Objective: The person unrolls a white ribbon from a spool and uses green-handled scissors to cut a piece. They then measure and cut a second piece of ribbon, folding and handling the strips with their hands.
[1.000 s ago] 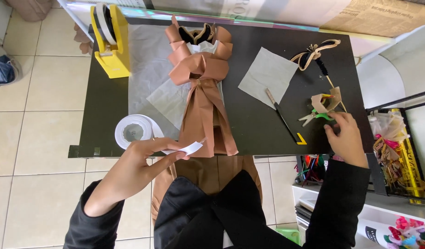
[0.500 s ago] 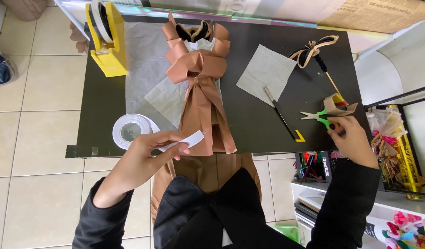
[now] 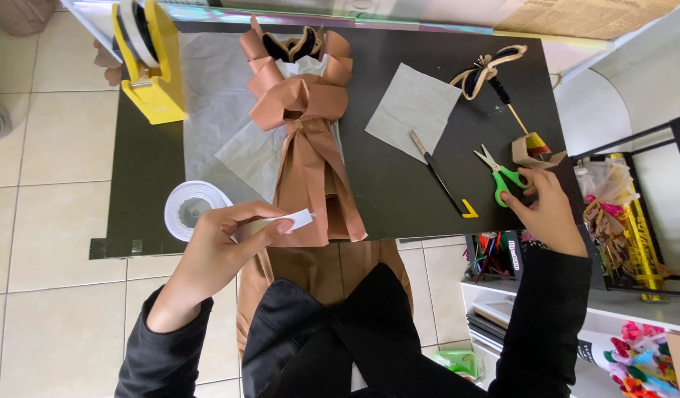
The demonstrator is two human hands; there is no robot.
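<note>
A bouquet wrapped in brown paper (image 3: 307,140) lies lengthwise on the black table (image 3: 399,191), over a sheet of pale tissue. My left hand (image 3: 222,243) pinches a short strip of white tape (image 3: 292,221) near the wrap's lower end, next to a white tape roll (image 3: 186,208). My right hand (image 3: 546,210) rests at the table's right edge, its fingers on the handles of green scissors (image 3: 498,173). The scissors lie flat on the table.
A yellow tape dispenser (image 3: 148,66) stands at the far left. A grey paper square (image 3: 414,107), a craft knife (image 3: 436,173), a ribbon-topped stick (image 3: 495,74) and a small brown paper scrap (image 3: 535,151) lie right of the bouquet. Shelves with craft supplies (image 3: 620,228) stand to the right.
My right hand has moved toward me along the right edge and now touches the green scissors. My left hand holds the tape strip in nearly the same place.
</note>
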